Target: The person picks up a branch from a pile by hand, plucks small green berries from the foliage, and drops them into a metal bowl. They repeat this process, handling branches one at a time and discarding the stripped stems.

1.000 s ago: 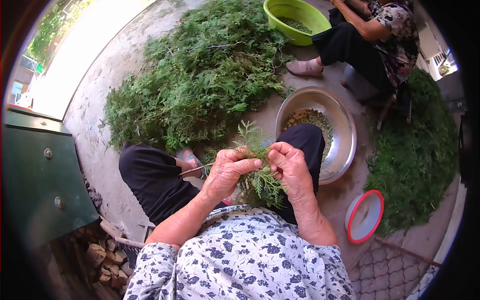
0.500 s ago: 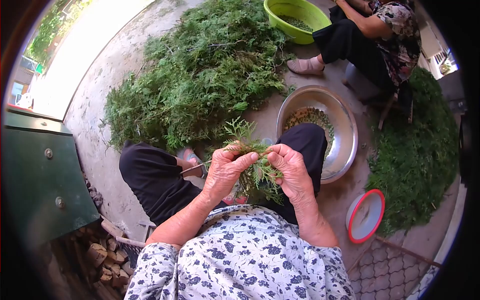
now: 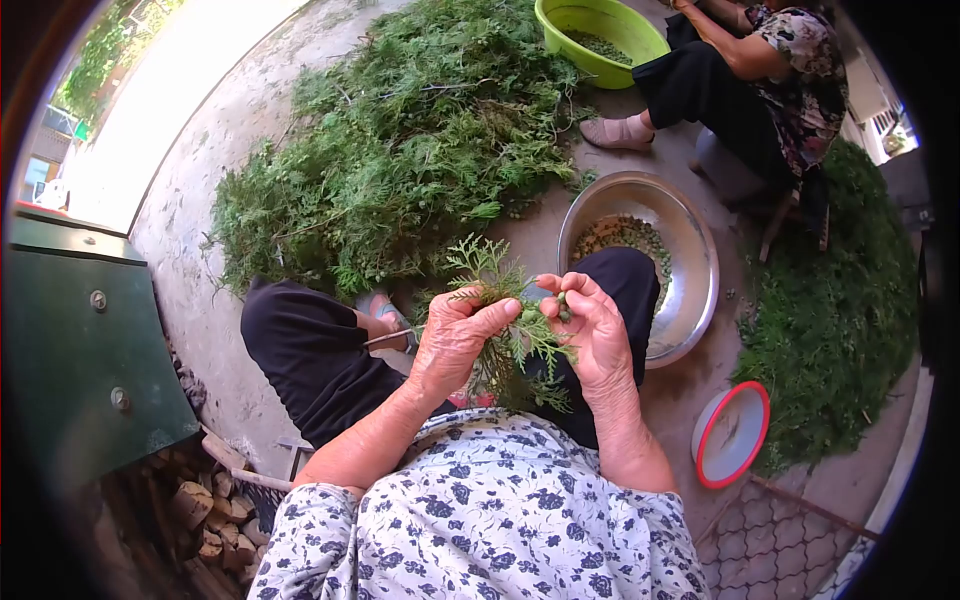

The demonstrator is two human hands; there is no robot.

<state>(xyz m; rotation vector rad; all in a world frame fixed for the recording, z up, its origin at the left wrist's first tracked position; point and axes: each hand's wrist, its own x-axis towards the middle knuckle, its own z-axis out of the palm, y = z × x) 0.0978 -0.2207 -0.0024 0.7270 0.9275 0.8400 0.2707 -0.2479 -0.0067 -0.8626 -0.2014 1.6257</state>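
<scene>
My left hand (image 3: 452,338) pinches a green sprig (image 3: 535,340) whose leafy end spreads between my two hands, its bare stem sticking out to the left. Just right of the sprig, my right hand (image 3: 592,330) is curled with small round green cones (image 3: 564,306) at its fingers. Beyond my right knee stands a steel basin (image 3: 697,270) with many small green and brownish pieces at its bottom, partly hidden by the knee.
A large heap of cut branches (image 3: 400,150) lies ahead. At the upper right, another person (image 3: 720,90) sits beside a green tub (image 3: 620,73). A second heap (image 3: 830,320) and a red-rimmed bowl (image 3: 735,435) are right; a green metal box (image 3: 90,340) is left.
My right hand has moved slightly right, away from the sprig, and green cones now show at its fingers. My left hand still holds the sprig in nearly the same place.
</scene>
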